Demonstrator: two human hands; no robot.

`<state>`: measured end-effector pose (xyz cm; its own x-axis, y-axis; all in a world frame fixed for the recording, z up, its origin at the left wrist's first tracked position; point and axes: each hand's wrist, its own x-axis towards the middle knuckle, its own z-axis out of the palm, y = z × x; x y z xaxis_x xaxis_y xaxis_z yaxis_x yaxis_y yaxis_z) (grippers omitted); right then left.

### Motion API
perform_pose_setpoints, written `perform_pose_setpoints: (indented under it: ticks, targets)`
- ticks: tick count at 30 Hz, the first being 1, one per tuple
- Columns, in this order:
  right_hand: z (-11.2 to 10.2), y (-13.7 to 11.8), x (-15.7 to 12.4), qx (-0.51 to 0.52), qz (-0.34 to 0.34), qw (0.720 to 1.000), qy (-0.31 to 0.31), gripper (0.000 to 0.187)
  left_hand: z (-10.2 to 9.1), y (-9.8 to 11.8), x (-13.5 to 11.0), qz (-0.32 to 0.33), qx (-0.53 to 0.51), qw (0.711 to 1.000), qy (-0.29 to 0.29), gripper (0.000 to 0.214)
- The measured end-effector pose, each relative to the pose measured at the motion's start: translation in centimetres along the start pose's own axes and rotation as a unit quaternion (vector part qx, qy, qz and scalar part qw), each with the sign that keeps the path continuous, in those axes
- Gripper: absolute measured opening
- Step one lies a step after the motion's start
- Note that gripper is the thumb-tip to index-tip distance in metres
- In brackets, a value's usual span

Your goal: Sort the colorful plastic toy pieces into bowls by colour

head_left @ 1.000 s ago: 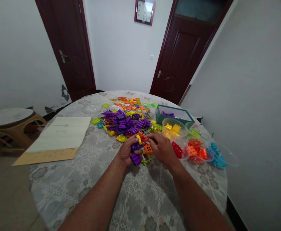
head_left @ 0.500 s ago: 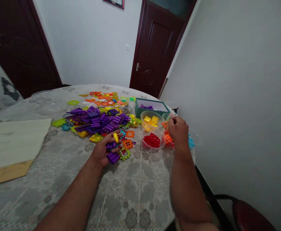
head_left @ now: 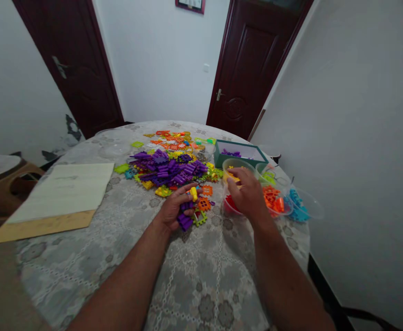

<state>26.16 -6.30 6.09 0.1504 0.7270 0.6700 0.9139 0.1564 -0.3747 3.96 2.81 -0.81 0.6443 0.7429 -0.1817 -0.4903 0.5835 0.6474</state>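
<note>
bowls and a box full of colour blocks

the left hand (head_left: pixel 174 209) rests on the round table (head_left: pixel 201 285) and is closed around a bunch of purple blocks (head_left: pixel 185 220), with a yellow block (head_left: pixel 194 193) pinched at the fingertips. the right hand (head_left: pixel 246 193) hovers just over the bowls, fingers bent a little and loose; i cannot tell if it holds anything.

a row of clear bowls sits to the right of the hands. the yellow bowl (head_left: pixel 236 164) has yellow blocks in it and is just past the right hand. the red bowl (head_left: pixel 229 205) has red blocks and is partly hidden under that hand. the orange bowl (head_left: pixel 277 202) is full of orange blocks. the blue bowl (head_left: pixel 301 209) at the table edge has blue blocks. a green bowl (head_left: pixel 267 175) with green blocks is tucked behind them.

a green box (head_left: pixel 239 154) stands behind the bowls, and a few purple blocks lie inside it.

a big pile of loose blocks (head_left: pixel 167 168), mostly purple with orange, yellow and green, lies in the middle of the table. an orange square block (head_left: pixel 204 204) and a green one (head_left: pixel 200 219) lie right beside the left hand. a white board (head_left: pixel 63 186) lies far to the left
</note>
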Motion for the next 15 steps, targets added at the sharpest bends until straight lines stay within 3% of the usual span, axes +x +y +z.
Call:
perform_pose_setpoints:
  ticks: [4, 7, 11, 15]
  targets:
    - [3.3, -4.1, -1.3, 0.054, -0.107, 0.984, -0.136, 0.046, 0.1, -0.1, -0.2, 0.011, 0.017, 0.999, -0.036, 0.055]
    - [4.8, -4.8, -2.0, 0.072, -0.132, 0.973, -0.175, 0.048, 0.2, -0.1, -0.3, 0.016, 0.040, 0.998, -0.050, 0.053]
    - [4.9, -4.1, -1.7, 0.085, -0.133, 0.974, -0.160, 0.044, -0.1, -0.2, 0.0, 0.000, 0.032, 0.998, -0.047, 0.054]
    - [3.4, -1.3, 0.0, 0.031, -0.064, 0.994, -0.088, 0.038, -0.9, -0.1, 0.6, -0.001, -0.028, 0.999, -0.020, 0.053]
